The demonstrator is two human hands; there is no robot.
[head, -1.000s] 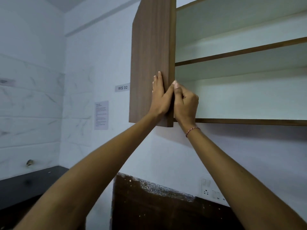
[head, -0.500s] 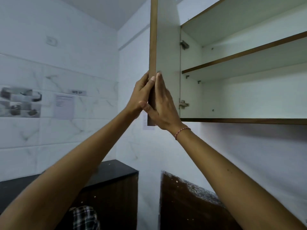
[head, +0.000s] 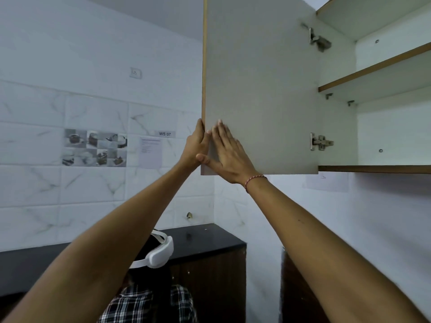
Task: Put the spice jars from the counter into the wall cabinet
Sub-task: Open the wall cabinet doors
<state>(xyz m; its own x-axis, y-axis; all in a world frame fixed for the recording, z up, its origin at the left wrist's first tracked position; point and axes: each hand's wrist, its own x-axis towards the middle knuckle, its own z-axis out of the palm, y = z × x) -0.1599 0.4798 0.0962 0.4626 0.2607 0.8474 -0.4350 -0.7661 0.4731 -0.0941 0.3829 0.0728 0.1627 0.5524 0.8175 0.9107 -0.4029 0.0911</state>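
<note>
The wall cabinet (head: 373, 169) hangs at the upper right, its door (head: 258, 85) swung wide so the pale inner face shows. My right hand (head: 227, 152) lies flat on that inner face near the lower free corner, fingers straight. My left hand (head: 194, 145) presses the door's outer side along the free edge, fingers pointing up. The two shelves (head: 373, 75) that show hold nothing. No spice jars are in view.
Below my arms is another person in a plaid shirt (head: 149, 304) wearing a white headset (head: 158, 255). A black counter (head: 210, 236) on dark wood base units runs along the tiled wall. Papers and a "WS 07" label are stuck to the tiles.
The door has swung further open, from edge-on to showing its inner face. My right hand went from gripping the edge to lying flat on the inner face. My view turned left.
</note>
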